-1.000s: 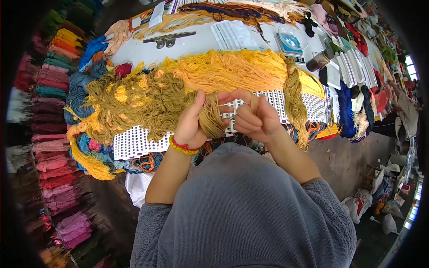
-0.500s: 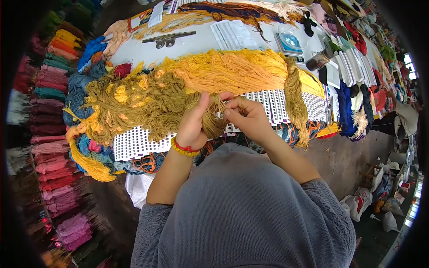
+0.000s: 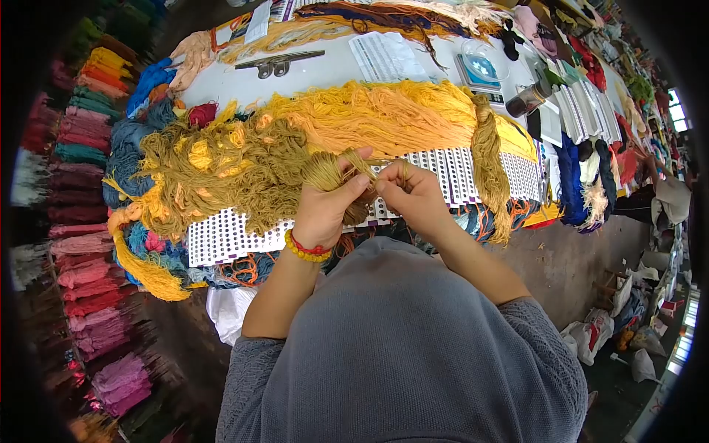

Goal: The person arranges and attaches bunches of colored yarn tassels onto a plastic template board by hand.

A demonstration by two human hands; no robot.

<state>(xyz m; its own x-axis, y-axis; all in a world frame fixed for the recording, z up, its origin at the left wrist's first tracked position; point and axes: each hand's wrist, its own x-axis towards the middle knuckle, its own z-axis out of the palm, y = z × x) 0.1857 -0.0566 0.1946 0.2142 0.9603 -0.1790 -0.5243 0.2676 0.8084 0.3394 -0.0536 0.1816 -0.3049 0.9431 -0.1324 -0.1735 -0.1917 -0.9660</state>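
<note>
An olive yarn bundle (image 3: pixel 323 171) is gripped in my left hand (image 3: pixel 330 207), whose thumb now lies across the strands; a red and yellow bracelet circles that wrist. Close on its right, my right hand (image 3: pixel 413 198) pinches strands of the same yarn, with its fingers closed. More tangled olive yarn (image 3: pixel 258 173) spreads to the left over white dotted cards (image 3: pixel 221 236). Behind both hands lies orange and yellow yarn (image 3: pixel 391 111). An olive skein (image 3: pixel 487 159) hangs over the cards on the right.
Toward the back of the table are a metal clip (image 3: pixel 277 65), a printed sheet (image 3: pixel 384 57), a scale (image 3: pixel 478 70) and a dark jar (image 3: pixel 528 98). Coloured yarn bundles (image 3: pixel 92 277) line the left side. White bags (image 3: pixel 591 336) lie on the floor at right.
My left thumb has come down from upright onto the yarn, and the left hand has turned and closed around it. The held bundle has shifted; my right hand has hardly moved.
</note>
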